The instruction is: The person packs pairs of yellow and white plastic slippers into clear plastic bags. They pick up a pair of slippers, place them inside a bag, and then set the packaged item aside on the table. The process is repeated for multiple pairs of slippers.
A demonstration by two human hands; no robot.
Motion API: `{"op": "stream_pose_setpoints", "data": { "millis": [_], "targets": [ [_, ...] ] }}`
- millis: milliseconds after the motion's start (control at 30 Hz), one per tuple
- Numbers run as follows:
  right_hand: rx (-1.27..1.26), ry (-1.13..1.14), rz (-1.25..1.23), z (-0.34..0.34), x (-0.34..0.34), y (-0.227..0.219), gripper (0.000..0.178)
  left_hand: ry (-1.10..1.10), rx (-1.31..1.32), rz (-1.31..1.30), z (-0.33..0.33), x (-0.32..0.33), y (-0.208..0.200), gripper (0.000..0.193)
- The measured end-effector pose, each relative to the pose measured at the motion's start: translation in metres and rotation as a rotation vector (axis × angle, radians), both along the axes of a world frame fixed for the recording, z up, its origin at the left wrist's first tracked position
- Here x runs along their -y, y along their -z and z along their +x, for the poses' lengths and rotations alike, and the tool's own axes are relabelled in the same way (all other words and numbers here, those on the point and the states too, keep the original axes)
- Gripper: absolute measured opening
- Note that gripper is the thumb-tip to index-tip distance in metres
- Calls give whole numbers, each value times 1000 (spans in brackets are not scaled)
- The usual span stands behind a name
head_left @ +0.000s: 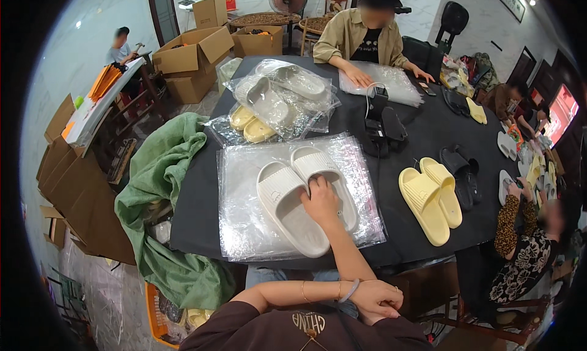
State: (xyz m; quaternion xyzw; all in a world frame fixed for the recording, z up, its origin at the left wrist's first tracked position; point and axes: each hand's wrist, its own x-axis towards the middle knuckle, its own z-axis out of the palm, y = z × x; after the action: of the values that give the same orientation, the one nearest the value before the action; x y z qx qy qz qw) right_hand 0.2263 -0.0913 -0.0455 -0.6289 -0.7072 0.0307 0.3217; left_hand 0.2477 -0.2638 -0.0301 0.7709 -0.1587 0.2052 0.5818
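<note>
A pair of light grey slide slippers lies side by side on a stack of clear plastic bags in front of me. My right hand grips the pair where the two inner sides meet, with the thumb in the left slipper and fingers in the right one. My left arm crosses over my right forearm. Beyond it my left hand rests with its fingers curled in, apart from the slippers. Bagged grey slippers and yellow slippers are piled behind the stack.
Yellow slippers and black slippers lie to the right on the black table. Across from me, a person handles clear bags. Green cloth drapes at the left, near cardboard boxes. Other people sit at the right.
</note>
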Motion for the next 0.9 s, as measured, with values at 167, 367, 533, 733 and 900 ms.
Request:
{"op": "stream_pose_setpoints", "data": {
  "millis": [167, 367, 533, 733, 900],
  "targets": [
    [33, -1, -20, 0, -1, 2, 31, -11, -426, 302, -5, -8, -2, 34],
    [35, -1, -41, 0, 0, 0, 31, -83, 154, 61, 2, 0, 11, 32],
    [22, -1, -22, 0, -1, 3, 31, -64, -82, 108, 3, 5, 17, 32],
    [33, -2, -38, 1, -1, 2, 32, -147, 77, 177, 0, -6, 5, 31],
    [20, -1, -28, 0, -2, 2, 32, -104, 167, -13, 5, 4, 11, 31]
  ]
}}
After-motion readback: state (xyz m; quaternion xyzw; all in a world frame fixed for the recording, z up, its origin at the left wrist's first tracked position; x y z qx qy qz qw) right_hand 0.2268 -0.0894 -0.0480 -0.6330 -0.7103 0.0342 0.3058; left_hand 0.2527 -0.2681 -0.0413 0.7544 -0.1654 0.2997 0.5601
